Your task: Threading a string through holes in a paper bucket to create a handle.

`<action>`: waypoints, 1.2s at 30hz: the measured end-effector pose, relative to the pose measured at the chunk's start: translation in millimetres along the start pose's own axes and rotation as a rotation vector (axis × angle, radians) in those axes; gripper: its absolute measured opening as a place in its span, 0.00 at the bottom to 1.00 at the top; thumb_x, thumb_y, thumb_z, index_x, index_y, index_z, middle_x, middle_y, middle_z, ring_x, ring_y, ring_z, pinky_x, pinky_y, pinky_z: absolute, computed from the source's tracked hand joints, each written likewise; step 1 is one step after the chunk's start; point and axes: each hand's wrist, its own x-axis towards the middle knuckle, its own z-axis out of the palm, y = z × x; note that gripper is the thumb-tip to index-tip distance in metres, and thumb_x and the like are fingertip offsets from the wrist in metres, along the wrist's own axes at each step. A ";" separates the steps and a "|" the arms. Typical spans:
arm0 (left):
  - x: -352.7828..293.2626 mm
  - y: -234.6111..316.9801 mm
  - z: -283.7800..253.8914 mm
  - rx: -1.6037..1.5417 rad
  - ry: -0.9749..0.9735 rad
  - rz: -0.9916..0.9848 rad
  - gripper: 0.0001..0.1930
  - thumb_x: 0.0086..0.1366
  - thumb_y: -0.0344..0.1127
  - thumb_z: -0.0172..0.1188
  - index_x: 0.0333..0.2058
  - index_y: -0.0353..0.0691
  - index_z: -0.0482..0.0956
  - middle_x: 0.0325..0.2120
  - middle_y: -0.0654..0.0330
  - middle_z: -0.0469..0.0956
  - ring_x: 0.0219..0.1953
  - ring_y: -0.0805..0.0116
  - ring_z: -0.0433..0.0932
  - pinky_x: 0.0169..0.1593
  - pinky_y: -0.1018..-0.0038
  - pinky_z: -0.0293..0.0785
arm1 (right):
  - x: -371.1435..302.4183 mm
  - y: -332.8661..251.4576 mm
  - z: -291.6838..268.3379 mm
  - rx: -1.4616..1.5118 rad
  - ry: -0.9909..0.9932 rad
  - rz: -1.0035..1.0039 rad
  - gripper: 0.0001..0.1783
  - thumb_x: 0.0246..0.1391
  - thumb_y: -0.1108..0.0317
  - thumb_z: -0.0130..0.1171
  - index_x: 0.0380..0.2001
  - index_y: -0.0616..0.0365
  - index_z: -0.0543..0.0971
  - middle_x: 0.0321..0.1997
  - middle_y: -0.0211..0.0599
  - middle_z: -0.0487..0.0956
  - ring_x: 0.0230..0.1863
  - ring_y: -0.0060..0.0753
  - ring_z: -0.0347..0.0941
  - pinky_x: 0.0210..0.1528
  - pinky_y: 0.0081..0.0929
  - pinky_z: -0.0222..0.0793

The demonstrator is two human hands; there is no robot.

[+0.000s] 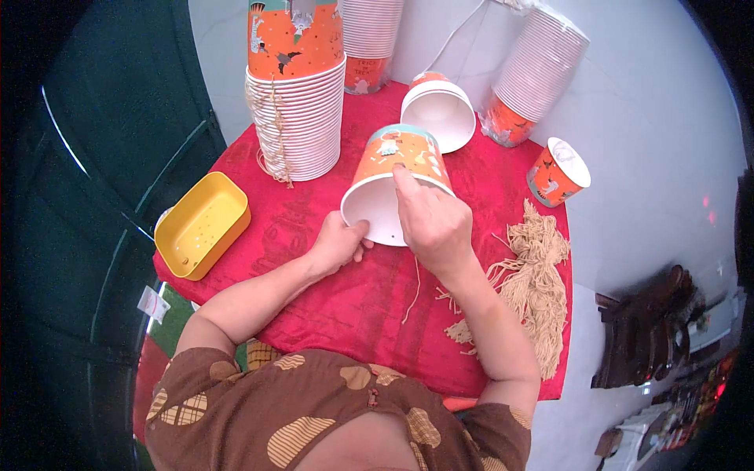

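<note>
A paper bucket (pixel 402 155) with orange printed sides and a teal base band lies tipped, its white open mouth toward me. My left hand (pixel 339 242) is closed on the lower left of its rim, thumb at the edge. A small dark hole shows inside near the lower rim. My right hand (pixel 434 224) is at the upper right rim, index finger against the orange outside, other fingers curled. A thin beige string (pixel 414 290) hangs from beneath that hand; its upper part is hidden. Beside my right forearm lies a bundle of beige strings (pixel 538 282).
A tall stack of buckets (pixel 302 125) with strings hanging stands at the back left. Another bucket (pixel 448 118) lies behind mine. Wrapped stacks (pixel 538 74) lean on the wall. A small cup (pixel 559 173) stands right; a yellow tray (pixel 206 228) sits left on the red cloth (pixel 275 302).
</note>
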 end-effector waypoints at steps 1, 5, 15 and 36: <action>2.2 0.7 -1.8 -0.004 0.001 0.001 0.10 0.64 0.30 0.50 0.36 0.28 0.76 0.20 0.57 0.77 0.11 0.73 0.69 0.12 0.75 0.63 | -0.6 -5.6 -2.1 0.061 0.057 0.061 0.21 0.44 0.81 0.62 0.46 0.66 0.75 0.22 0.36 0.76 0.18 0.34 0.73 0.20 0.31 0.68; 2.9 7.3 -11.6 -0.203 0.039 -0.002 0.11 0.67 0.32 0.46 0.39 0.28 0.73 0.24 0.55 0.78 0.11 0.74 0.70 0.09 0.78 0.59 | -24.4 -29.0 -8.7 0.375 -0.070 0.489 0.15 0.51 0.80 0.61 0.43 0.66 0.75 0.25 0.44 0.79 0.21 0.35 0.77 0.23 0.28 0.71; 2.7 15.3 -15.7 -0.439 -0.129 0.137 0.12 0.72 0.32 0.44 0.46 0.30 0.68 0.29 0.51 0.79 0.15 0.73 0.73 0.12 0.82 0.64 | -61.6 -25.9 -12.2 0.025 -0.465 0.550 0.04 0.52 0.68 0.61 0.29 0.55 0.82 0.26 0.45 0.74 0.24 0.49 0.76 0.25 0.41 0.74; -4.5 8.2 -12.8 -0.516 -0.308 0.249 0.15 0.70 0.40 0.52 0.47 0.33 0.68 0.30 0.50 0.79 0.17 0.68 0.74 0.15 0.79 0.65 | -110.0 24.2 20.0 1.457 0.340 1.553 0.10 0.63 0.68 0.52 0.40 0.65 0.77 0.34 0.42 0.81 0.31 0.30 0.78 0.36 0.28 0.79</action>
